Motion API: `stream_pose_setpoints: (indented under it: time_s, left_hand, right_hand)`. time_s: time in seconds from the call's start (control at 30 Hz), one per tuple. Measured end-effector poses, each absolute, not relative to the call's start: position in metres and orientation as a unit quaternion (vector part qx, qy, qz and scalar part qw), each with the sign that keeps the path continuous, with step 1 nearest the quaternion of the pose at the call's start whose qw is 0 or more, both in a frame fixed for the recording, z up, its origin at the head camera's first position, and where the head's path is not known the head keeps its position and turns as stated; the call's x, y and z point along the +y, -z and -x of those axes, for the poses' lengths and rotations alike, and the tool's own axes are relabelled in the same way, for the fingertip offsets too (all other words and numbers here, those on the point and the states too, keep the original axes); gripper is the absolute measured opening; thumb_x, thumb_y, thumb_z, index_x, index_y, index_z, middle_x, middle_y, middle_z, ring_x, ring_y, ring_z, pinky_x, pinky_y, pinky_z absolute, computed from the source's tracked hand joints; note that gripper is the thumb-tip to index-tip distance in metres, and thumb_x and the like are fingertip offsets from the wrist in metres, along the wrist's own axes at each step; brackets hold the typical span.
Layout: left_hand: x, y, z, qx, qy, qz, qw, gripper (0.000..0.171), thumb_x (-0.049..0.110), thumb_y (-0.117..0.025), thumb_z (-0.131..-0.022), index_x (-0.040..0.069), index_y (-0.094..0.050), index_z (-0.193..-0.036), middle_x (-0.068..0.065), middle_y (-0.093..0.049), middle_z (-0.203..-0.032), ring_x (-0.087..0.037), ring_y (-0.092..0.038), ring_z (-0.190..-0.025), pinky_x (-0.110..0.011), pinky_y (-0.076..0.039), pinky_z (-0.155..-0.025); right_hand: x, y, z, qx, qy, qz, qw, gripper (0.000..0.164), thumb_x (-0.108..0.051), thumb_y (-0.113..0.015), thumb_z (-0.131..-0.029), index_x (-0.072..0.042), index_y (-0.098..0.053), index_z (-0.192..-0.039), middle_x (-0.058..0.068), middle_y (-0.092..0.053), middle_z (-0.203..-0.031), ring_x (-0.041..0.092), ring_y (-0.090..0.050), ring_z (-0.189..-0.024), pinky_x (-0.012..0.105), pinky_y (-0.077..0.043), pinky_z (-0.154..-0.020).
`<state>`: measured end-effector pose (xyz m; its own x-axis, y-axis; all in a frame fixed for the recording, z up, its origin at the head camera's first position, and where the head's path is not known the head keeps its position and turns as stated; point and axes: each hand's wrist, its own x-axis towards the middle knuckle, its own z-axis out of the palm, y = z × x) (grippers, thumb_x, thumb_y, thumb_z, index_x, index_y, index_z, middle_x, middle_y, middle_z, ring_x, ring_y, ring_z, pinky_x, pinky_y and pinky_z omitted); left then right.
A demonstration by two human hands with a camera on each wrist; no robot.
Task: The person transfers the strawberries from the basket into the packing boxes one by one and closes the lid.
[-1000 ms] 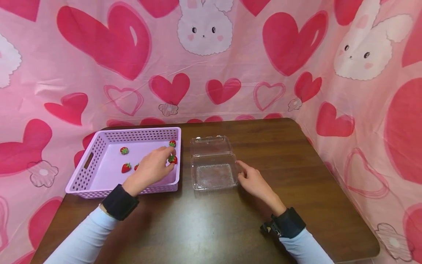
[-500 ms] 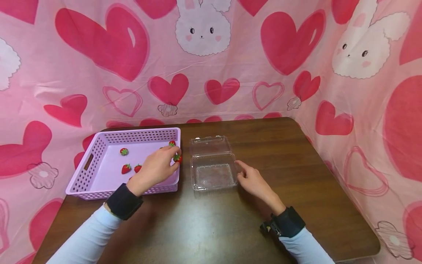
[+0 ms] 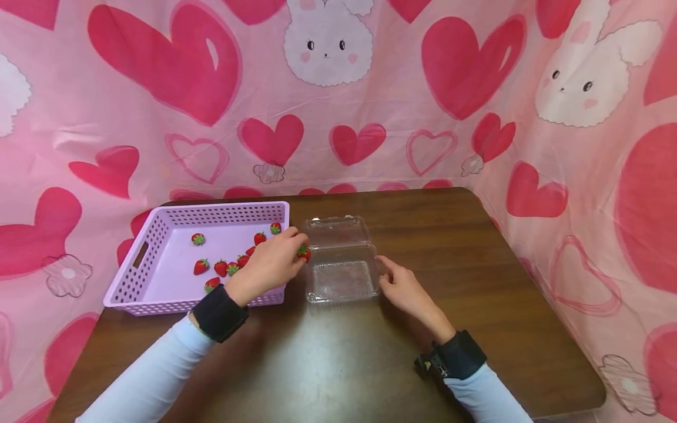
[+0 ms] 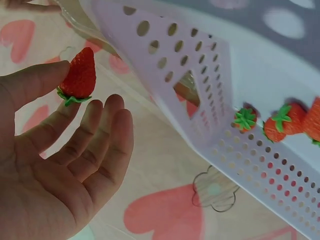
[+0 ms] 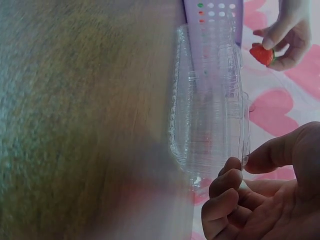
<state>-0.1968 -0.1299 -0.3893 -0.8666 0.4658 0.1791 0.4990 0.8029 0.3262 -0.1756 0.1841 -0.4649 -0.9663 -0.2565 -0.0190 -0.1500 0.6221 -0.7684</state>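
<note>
Between thumb and index finger, my left hand pinches a red strawberry with a green leafy cap. In the head view this hand is just past the right rim of the lilac basket, at the left edge of a clear plastic clamshell container. The container lies with its lid folded back, away from me. My right hand holds the container's right rim; in the right wrist view its thumb and curled fingers meet at that edge.
Several more strawberries lie in the basket, mostly toward its middle and right side. Both basket and container stand on a dark brown wooden table. A pink curtain with hearts and rabbits hangs behind the table and along its sides.
My left hand has lifted the strawberry out of the basket and moved right, across the rim to the container's left edge. The right hand has stayed at the container's right rim.
</note>
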Motion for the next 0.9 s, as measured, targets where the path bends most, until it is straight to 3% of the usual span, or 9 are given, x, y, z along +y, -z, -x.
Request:
stream_pose_setpoints:
  time_s: [0.4, 0.9]
  left_hand:
    - [-0.115, 0.393, 0.202, -0.947, 0.167, 0.271, 0.031, 0.04, 0.015, -0.085, -0.088, 0.0, -0.071, -0.123, -0.014, -0.065, -0.108, -0.028, -0.067, -0.095, -0.044, -0.06, -0.083]
    - [-0.098, 0.406, 0.208, -0.949, 0.124, 0.288, 0.023, 0.035, 0.015, -0.083, -0.087, 0.002, -0.07, -0.117, -0.013, -0.065, -0.103, -0.032, -0.069, -0.096, -0.048, -0.06, -0.081]
  right_hand:
    - [0.183, 0.464, 0.175, 0.896, 0.425, 0.108, 0.064, 0.053, -0.006, -0.055, -0.103, -0.002, -0.048, -0.154, 0.002, -0.05, -0.071, 0.016, -0.047, -0.057, 0.029, -0.041, -0.054]
    - [0.183, 0.466, 0.175, 0.889, 0.439, 0.107, 0.075, 0.054, -0.005, -0.055, -0.103, -0.003, -0.047, -0.156, 0.003, -0.051, -0.071, 0.018, -0.049, -0.057, 0.029, -0.043, -0.054]
